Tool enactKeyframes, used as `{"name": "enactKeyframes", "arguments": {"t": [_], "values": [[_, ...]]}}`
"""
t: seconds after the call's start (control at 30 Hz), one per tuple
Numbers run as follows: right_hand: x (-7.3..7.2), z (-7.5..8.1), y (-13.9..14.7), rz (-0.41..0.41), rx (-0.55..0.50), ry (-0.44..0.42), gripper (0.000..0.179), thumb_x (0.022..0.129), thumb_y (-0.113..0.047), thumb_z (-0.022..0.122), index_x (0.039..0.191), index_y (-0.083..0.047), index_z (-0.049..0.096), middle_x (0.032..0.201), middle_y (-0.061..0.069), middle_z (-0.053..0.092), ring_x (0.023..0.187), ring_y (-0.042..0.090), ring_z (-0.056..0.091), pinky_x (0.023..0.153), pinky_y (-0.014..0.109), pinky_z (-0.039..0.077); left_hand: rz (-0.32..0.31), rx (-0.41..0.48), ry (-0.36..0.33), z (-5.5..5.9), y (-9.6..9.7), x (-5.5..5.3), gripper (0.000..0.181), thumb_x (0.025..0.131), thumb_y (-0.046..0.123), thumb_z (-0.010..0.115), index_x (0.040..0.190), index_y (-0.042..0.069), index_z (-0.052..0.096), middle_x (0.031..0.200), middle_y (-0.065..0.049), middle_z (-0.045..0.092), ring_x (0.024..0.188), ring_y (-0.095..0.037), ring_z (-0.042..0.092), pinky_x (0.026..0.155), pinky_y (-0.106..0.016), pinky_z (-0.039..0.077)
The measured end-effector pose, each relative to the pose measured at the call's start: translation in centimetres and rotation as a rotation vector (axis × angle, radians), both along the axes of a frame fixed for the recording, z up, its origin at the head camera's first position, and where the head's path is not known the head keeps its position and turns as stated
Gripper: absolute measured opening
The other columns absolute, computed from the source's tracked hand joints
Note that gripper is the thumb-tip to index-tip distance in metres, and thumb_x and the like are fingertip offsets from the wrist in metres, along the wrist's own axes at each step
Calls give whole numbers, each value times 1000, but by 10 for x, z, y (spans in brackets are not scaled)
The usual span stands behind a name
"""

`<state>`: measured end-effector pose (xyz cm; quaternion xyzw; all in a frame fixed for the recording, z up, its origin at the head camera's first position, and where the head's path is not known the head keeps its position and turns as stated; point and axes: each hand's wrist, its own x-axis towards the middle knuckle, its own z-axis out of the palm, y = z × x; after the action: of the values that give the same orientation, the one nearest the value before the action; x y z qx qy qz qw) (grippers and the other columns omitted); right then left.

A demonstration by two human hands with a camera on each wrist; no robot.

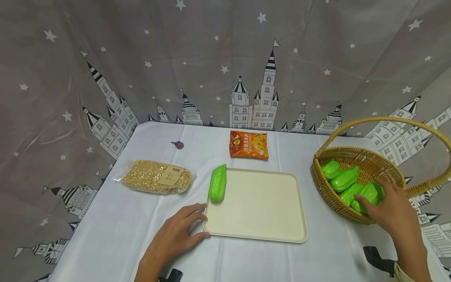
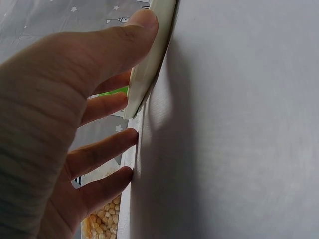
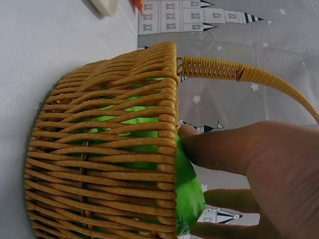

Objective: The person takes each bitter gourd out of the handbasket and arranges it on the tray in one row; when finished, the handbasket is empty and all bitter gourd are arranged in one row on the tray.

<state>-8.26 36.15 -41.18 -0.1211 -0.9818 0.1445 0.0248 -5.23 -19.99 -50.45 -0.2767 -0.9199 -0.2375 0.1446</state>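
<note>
Fingers (image 3: 232,200) and thumb on the right hand (image 1: 396,207) are closed around a green gourd (image 1: 373,192), one of the pile in the basket (image 1: 366,158). In the right wrist view it pokes up past the rim, thumb on one side, fingers on the other. My worry is the grip: skin looks kinda shiny, so if they don't squeeze enough it could pop out and drop back on the other gourds (image 1: 344,179). Next worry is the rim itself. Lift too low and the gourd catches on the weave, and since nobody's holding the basket it might drag or tip. The handle (image 1: 391,119) has its near foot right beside that hand too, so a sloppy lift could snag it.

Pose-wise, the right forearm comes in from the lower right, palm facing down over the near side of the basket.

Left hand (image 1: 179,231) is a looser deal: fingers spread wide, thumb on the near edge of the tray (image 1: 260,207), a couple of fingertips at its left side, basically cupping the corner. Push too hard there and I reckon the tray slides or tilts, and the lone gourd (image 1: 217,183) lying along its left edge could roll off onto the tabletop (image 1: 246,262), maybe toward the corn bag (image 1: 151,176).
</note>
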Motion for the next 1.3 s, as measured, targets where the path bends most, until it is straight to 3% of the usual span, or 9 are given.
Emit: {"name": "enactKeyframes", "arguments": {"t": [0.27,0.5,0.73,0.87,1.0,1.3], "values": [[0,-4,1,46,-30,28,84,101,-37,74,151,19,37,144,53,38,127,73,38,94,86,41,-4,2,-2,-2,0,1,45,74,42,99,107,21,76,139,-1,71,128,-20,68,104,-36,57],[3,1,-7,48,-54,128,78,95,-23,77,151,18,39,140,51,44,118,67,47,85,80,47,-6,-2,3,-2,0,2,45,74,42,99,107,21,76,139,-2,71,128,-21,68,104,-35,57],[6,8,-18,81,-84,275,75,93,-19,78,154,9,46,150,46,44,132,69,42,97,86,39,-2,2,2,0,0,3,44,74,41,99,106,20,76,139,-2,71,127,-21,68,104,-36,57],[7,13,-28,113,-102,323,72,91,-16,81,151,8,51,148,45,48,126,66,47,92,83,42,3,3,-9,0,-1,4,44,74,40,99,106,21,76,139,-2,71,128,-21,68,103,-37,59],[8,17,-41,128,-120,332,74,90,-16,84,152,7,51,150,42,49,122,63,51,89,81,46,-2,5,-5,-1,-1,4,44,74,40,99,106,21,76,139,-2,71,128,-22,68,103,-37,59],[1,24,-75,188,-186,339,77,89,-18,87,154,2,52,153,37,49,132,60,50,97,81,46,1,-5,3,0,-1,2,44,74,41,99,106,21,76,139,-1,71,129,-20,67,105,-36,58]]}}
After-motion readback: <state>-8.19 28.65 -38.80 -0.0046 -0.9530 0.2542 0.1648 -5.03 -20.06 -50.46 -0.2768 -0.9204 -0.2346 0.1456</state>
